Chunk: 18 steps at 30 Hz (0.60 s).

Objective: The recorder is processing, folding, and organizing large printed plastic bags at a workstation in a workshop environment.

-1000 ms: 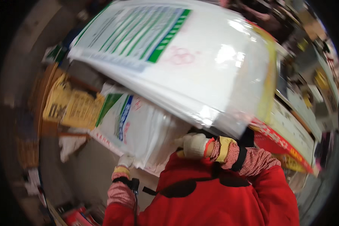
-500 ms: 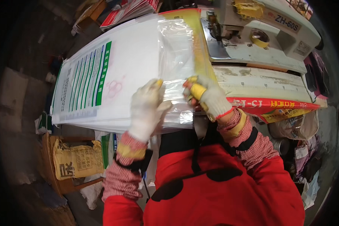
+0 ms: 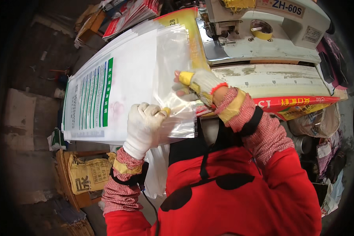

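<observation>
A stack of white woven sacks (image 3: 135, 67) with green printing lies flat before me, clear plastic liners (image 3: 173, 51) sticking out along the right side. My left hand (image 3: 143, 124), in a white glove with yellow tape on the thumb, is curled closed at the inner border of the top plastic liner, pinching it. Over the liner's right edge is my right hand (image 3: 198, 84), its glove bare at some fingertips and wrapped with yellow tape. Its fingers are apart, and I see nothing gripped in them.
A pale sewing machine (image 3: 263, 35) stands at the far right, a yellow tape roll (image 3: 261, 29) on its bed. Below it runs a worn white board with a ruler scale (image 3: 271, 80). Red printed sacking (image 3: 295, 103) hangs along the near edge. A wooden stool (image 3: 63, 169) holds a yellow sack (image 3: 88, 175).
My left hand has curled closed and moved slightly down. My right hand has shifted up and left with its fingers spreading. The liner lies flatter, and the view has shifted slightly.
</observation>
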Each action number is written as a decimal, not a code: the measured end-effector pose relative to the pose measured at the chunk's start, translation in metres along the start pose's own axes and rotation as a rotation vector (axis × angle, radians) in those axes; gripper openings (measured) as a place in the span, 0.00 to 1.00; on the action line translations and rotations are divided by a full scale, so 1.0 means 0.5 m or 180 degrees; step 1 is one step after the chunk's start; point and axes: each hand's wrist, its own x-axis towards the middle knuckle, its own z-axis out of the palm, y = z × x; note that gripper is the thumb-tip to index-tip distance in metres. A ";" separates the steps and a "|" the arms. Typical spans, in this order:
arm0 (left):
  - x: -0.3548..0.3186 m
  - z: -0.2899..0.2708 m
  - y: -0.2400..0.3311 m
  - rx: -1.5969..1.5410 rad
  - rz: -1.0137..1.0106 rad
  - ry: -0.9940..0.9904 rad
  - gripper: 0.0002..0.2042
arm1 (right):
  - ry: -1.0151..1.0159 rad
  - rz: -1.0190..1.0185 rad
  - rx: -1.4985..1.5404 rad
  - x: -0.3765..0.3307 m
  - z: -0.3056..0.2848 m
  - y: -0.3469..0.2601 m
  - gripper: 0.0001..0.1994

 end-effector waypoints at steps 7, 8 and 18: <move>0.020 0.008 -0.025 -0.2789 -0.2547 0.0013 0.08 | -0.0197 -0.0799 -0.1820 0.016 0.068 -0.012 0.17; 0.034 0.024 -0.032 -0.2795 -0.2536 0.0039 0.08 | -0.0192 -0.0818 -0.1839 0.027 0.080 -0.002 0.17; -0.041 -0.077 -0.174 -0.3993 -0.2560 0.1814 0.05 | 0.0675 -0.0890 -0.6040 0.027 0.046 -0.041 0.11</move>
